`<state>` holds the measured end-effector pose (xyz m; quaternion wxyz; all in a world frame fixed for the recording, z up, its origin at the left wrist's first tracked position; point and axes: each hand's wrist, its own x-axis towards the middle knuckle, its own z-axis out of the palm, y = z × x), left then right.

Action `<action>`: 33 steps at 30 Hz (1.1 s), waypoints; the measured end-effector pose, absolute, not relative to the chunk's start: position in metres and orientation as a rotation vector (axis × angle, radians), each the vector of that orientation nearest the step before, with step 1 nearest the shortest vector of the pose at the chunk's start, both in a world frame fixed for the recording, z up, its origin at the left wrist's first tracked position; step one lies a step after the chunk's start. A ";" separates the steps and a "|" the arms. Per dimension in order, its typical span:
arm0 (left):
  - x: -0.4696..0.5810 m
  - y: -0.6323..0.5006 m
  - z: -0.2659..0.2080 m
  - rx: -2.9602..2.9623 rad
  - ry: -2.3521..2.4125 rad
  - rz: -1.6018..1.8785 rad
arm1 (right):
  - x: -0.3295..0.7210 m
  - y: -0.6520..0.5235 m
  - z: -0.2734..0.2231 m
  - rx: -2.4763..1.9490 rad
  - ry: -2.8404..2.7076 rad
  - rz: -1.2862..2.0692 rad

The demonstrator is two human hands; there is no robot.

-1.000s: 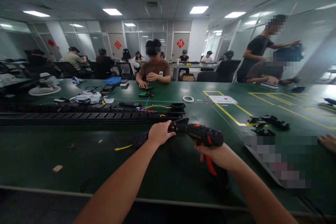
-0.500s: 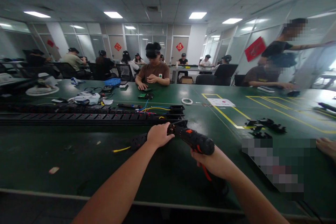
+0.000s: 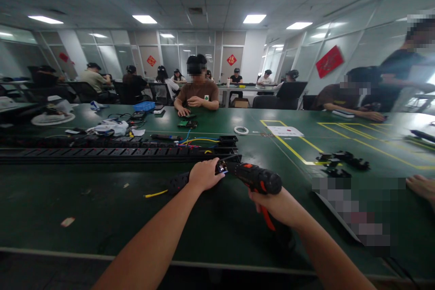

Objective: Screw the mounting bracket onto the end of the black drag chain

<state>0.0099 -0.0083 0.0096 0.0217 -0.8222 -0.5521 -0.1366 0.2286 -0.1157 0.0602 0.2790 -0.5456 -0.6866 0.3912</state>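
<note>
At the table, the left hand is wrapped round a black strip; the right hand grips a drill, nose near the strip's end.

This is an assembly workshop in an office-like room. The green worktable bears long black strips at left; a power drill is near, and people sit at far desks.

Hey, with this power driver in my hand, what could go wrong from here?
The power driver in the right hand points toward the left hand, so a slip might catch that hand. The black part seems steadied by the left hand alone, so it could twist.
</note>
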 end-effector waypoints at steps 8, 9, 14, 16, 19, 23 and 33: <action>0.009 -0.010 0.013 -2.563 -1.743 -0.400 | 0.227 -0.117 0.063 -1.489 -1.827 1.049; 0.009 -0.009 0.013 -2.562 -1.745 -0.401 | 0.228 -0.117 0.064 -1.491 -1.830 1.050; 0.009 -0.008 0.011 -2.561 -1.724 -0.425 | 0.230 -0.115 0.061 -1.509 -1.835 1.046; 0.009 -0.009 0.012 -2.559 -1.729 -0.425 | 0.231 -0.114 0.059 -1.511 -1.831 1.040; 0.010 -0.010 0.014 -2.561 -1.761 -0.396 | 0.230 -0.114 0.059 -1.509 -1.820 1.049; 0.010 -0.011 0.016 -2.567 -1.765 -0.396 | 0.227 -0.116 0.064 -1.540 -1.795 1.060; 0.008 -0.006 0.009 -2.558 -1.724 -0.444 | 0.229 -0.113 0.067 -1.496 -1.787 1.118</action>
